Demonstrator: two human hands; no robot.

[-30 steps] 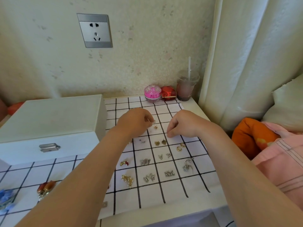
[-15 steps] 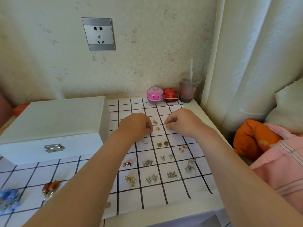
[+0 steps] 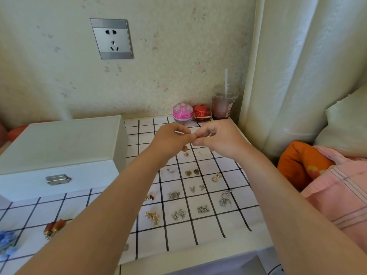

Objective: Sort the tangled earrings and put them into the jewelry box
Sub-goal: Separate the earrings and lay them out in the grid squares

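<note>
Both hands are being raised off the gridded cloth (image 3: 178, 237) and drawn together toward 12 o'clock. The left hand (image 3: 172, 141) and the right hand (image 3: 218, 139), which half a second ago were being kept low and apart over the squares, are now being held above them with fingertips meeting. The fingers of both are being curled in, and the left thumb tip is being pressed against the right forefinger. Whatever is being pinched there is too small to be made out, so it cannot be told whether an earring is being held or which hand is bearing it. The earrings (image 3: 200, 209) are being left in small groups on the squares at 6 o'clock of the grip. A gold stud (image 3: 186, 154) and a thin pin (image 3: 200, 152) are lying just below the knuckles, with gold hoops (image 3: 216, 177) at 5 o'clock. The jewelry box (image 3: 59, 147) is being kept shut, its latch (image 3: 57, 179) down, at 9 o'clock and well apart from the fingertips. As a judgement, a tiny piece is probably being separated or fitted in mid-air, and the risk is being raised by that height. A slip of either pinch could be sending it down among the laid-out pieces or off the cloth's 3 o'clock edge toward the bedding (image 3: 337, 195). A hard pull could be bending a post.
</note>
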